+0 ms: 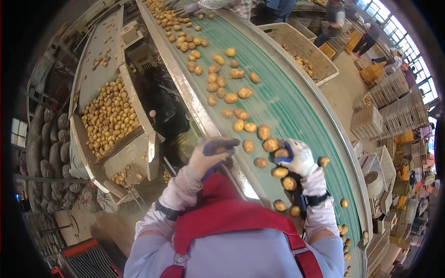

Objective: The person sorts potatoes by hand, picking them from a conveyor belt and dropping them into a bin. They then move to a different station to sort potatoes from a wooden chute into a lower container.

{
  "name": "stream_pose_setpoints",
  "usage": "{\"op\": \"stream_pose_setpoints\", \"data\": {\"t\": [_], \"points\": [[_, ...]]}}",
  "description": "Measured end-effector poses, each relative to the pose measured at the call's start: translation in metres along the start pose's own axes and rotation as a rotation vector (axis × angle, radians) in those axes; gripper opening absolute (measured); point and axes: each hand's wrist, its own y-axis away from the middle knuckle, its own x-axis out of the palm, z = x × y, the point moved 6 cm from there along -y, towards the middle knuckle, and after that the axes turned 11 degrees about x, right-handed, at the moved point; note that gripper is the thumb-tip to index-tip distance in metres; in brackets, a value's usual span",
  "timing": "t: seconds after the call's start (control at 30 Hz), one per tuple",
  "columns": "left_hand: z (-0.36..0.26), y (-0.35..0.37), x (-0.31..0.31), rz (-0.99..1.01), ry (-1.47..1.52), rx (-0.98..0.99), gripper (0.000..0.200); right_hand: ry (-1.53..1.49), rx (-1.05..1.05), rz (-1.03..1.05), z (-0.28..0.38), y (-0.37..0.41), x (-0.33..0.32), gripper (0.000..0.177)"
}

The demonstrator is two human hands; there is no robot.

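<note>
My right hand (297, 158), in a white glove with blue on the fingers, is closed around a potato (282, 153) low over the green conveyor belt (296, 111). Loose potatoes lie close about it, among them a large one (271, 145) just left of the fingers and a yellow one (279, 172) below. My left hand (211, 155), also gloved, hovers at the belt's metal side rail (204, 113). Motion smears its curled fingers, and I cannot tell whether the brownish blur by them is a potato.
Left of the belt, a bin (150, 153) holds a big heap of potatoes (111, 118). A large plastic crate (301, 39) with potatoes stands beyond the right rail. Another person's gloved hand (187, 9) reaches over the belt's far end. Stacked crates (401, 111) fill the right side.
</note>
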Motion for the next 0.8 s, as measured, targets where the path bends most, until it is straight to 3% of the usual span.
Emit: {"op": "stream_pose_setpoints", "data": {"t": [0.07,0.1,0.17,0.23,0.3,0.33,0.37,0.4,0.43,0.47,0.5,0.57,0.63,0.67,0.73,0.8], "points": [[-0.010,-0.001,-0.023,-0.139,-0.157,0.000,0.042,-0.007,-0.179,-0.334,0.034,0.009,-0.073,0.057],[-0.018,-0.005,-0.030,-0.137,-0.195,0.098,0.041,0.038,-0.242,-0.549,0.042,0.010,-0.112,0.055],[-0.030,-0.012,-0.037,-0.147,-0.270,0.145,0.040,-0.239,-0.268,-0.933,0.017,-0.010,-0.166,0.056],[-0.027,-0.026,-0.038,-0.154,-0.321,0.161,0.037,-0.103,-0.169,-1.086,-0.010,-0.066,-0.209,0.057],[-0.032,-0.045,-0.033,-0.093,-0.592,0.412,0.034,0.459,0.323,-1.132,-0.019,-0.116,-0.220,0.054],[-0.041,-0.056,-0.028,-0.009,-1.049,0.591,0.030,0.462,0.321,-1.133,-0.021,-0.120,-0.214,0.054],[-0.040,-0.069,-0.031,-0.012,-1.047,0.595,0.030,0.312,0.103,-1.071,-0.016,-0.128,-0.196,0.051],[-0.037,-0.078,-0.026,-0.009,-1.300,0.610,0.028,0.162,-0.108,-0.992,-0.008,-0.131,-0.176,0.048],[-0.032,-0.085,-0.020,0.000,-1.552,0.610,0.026,0.006,-0.029,-0.773,0.010,-0.127,-0.141,0.047],[-0.021,-0.096,-0.017,0.083,-1.671,0.480,0.023,-0.005,-0.209,-0.631,0.031,-0.124,-0.100,0.047],[-0.006,-0.102,-0.009,0.085,-1.672,0.478,0.023,0.071,-0.276,-0.443,0.055,-0.114,-0.062,0.049],[0.043,-0.113,0.004,0.289,-1.875,0.266,0.023,0.071,-0.312,-0.277,0.074,-0.090,-0.006,0.051],[0.049,-0.089,0.039,0.563,-1.644,0.510,0.027,0.157,-0.396,-0.201,0.069,-0.074,0.027,0.050],[0.043,-0.083,0.038,0.548,-1.647,0.506,0.027,0.116,-0.389,-0.211,0.062,-0.064,0.025,0.048],[0.017,-0.063,0.047,0.640,-1.239,0.630,0.033,0.075,-0.397,-0.120,0.054,-0.047,0.011,0.042],[0.010,-0.079,0.024,0.451,-1.366,0.634,0.037,0.041,-0.381,-0.078,0.049,-0.028,-0.007,0.040]]}}
